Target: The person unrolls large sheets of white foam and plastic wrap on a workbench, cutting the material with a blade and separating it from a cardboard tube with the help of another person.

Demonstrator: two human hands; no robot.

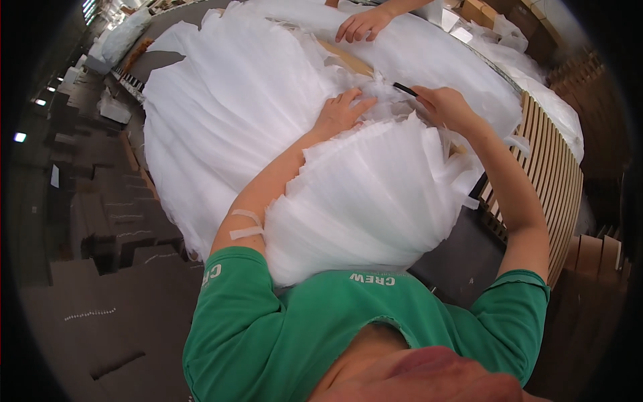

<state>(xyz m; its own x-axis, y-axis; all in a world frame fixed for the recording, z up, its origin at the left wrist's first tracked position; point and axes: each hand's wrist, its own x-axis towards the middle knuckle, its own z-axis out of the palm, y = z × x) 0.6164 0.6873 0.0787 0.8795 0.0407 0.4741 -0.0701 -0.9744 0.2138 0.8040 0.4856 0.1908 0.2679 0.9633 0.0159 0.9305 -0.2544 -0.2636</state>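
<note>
A large mass of thin, white, translucent sheets (214,120) lies fanned out in folds before me. A second gathered bundle of white sheets (362,201) rests against my chest. My left hand (341,114) lies on the white material between the two, its fingers spread. To its right, my right hand (445,107) is closed round a slim black tool (404,89), whose tip points left toward crumpled sheet edges. I cannot tell the tool's exact kind. Pale tape strips (246,233) stick to my left forearm. A tan strip (348,60) shows between the sheets beyond my hands.
Another person's hand (365,25) reaches over the white material at the far side. A slatted wooden panel (546,174) stands at the right, near a dark surface (450,258). Brown cardboard (94,288) covers the lower left. Clear wrapped bundles (522,63) lie at the far right.
</note>
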